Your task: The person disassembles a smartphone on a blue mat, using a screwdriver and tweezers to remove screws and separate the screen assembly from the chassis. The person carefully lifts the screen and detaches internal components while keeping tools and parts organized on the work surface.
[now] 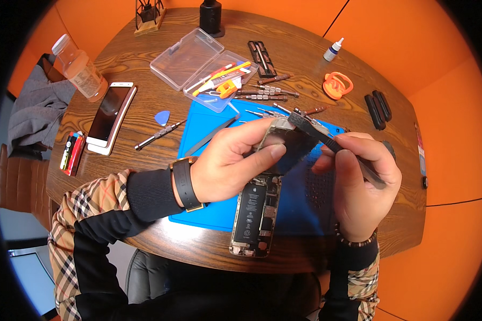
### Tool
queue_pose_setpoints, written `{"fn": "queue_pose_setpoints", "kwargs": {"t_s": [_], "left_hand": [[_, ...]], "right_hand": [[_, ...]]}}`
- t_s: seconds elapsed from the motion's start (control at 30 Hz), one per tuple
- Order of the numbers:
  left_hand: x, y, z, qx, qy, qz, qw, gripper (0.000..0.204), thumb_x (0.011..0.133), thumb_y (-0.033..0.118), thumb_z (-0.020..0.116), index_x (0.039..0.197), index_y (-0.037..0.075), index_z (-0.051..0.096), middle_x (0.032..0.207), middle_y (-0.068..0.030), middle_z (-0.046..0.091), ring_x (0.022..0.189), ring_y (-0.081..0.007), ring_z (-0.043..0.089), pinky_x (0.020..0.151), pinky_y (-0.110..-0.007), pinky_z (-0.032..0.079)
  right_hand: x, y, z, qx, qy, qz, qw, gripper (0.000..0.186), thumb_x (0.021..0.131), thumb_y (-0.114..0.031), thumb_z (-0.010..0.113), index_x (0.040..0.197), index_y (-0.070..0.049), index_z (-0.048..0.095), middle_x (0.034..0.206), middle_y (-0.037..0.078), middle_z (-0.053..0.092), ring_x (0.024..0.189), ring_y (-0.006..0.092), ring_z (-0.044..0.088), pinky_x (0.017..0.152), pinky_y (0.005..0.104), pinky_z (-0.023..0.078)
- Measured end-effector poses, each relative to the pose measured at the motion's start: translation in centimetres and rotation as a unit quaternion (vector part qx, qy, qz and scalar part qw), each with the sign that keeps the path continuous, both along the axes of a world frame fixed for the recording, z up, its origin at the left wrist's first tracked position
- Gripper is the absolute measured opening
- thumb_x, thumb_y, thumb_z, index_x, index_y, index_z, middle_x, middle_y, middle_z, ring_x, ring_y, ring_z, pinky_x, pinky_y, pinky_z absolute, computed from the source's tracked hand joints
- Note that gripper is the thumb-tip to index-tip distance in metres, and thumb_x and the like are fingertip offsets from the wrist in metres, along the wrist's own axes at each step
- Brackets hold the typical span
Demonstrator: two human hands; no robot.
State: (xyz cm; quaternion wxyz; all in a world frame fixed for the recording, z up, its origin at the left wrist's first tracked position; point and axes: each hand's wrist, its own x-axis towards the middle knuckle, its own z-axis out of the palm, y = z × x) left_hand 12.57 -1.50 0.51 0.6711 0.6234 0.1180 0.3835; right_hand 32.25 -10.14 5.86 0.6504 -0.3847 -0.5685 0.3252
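Observation:
My left hand [225, 163] is closed on a phone's screen panel [296, 147], thumb on its dark face and fingers behind. The panel is tilted up from the opened phone body [272, 214], where a black battery [251, 208] and bare circuitry show. Whether a cable still joins the two I cannot tell. In my right hand [364, 184], pinched between thumb and fingers, is a black brush [321, 136]. Its head lies at the panel's upper edge; from here I cannot tell if it touches. Beneath is a blue work mat [203, 211], which the phone body overhangs at the front.
Several screwdrivers [262, 97] lie behind the mat, beside an open clear plastic case [187, 59] of tools. An orange suction cup [337, 85] and a small dropper bottle [333, 49] are at right. To the left are a white phone [111, 115], a bottle [83, 72] and a blue pick [162, 118].

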Motion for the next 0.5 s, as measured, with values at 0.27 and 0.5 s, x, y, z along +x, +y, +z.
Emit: {"fn": "queue_pose_setpoints", "kwargs": {"t_s": [0.27, 0.5], "left_hand": [[-0.35, 0.44, 0.00, 0.032, 0.036, -0.003, 0.999, 0.029, 0.110, 0.002, 0.052, 0.138, -0.004, 0.058, 0.126, -0.0086, 0.070, 0.113, -0.0117, 0.065, 0.099, -0.031, 0.053], [-0.48, 0.24, -0.19, 0.014, 0.030, -0.019, 0.999, 0.029, 0.111, 0.004, 0.053, 0.139, -0.004, 0.057, 0.127, -0.0090, 0.070, 0.114, -0.0108, 0.064, 0.100, -0.030, 0.052]], "right_hand": [[0.36, -0.50, 0.50, 0.066, 0.033, -0.045, 0.996, 0.017, 0.101, 0.003, 0.066, 0.118, 0.007, 0.067, 0.106, 0.019, 0.069, 0.082, 0.0224, 0.072, 0.076, 0.0334, 0.062], [0.79, -0.66, 0.29, 0.047, -0.050, -0.015, 0.998, 0.017, 0.097, 0.009, 0.067, 0.114, 0.006, 0.070, 0.109, 0.018, 0.069, 0.086, 0.0220, 0.072, 0.077, 0.0318, 0.059]]}}
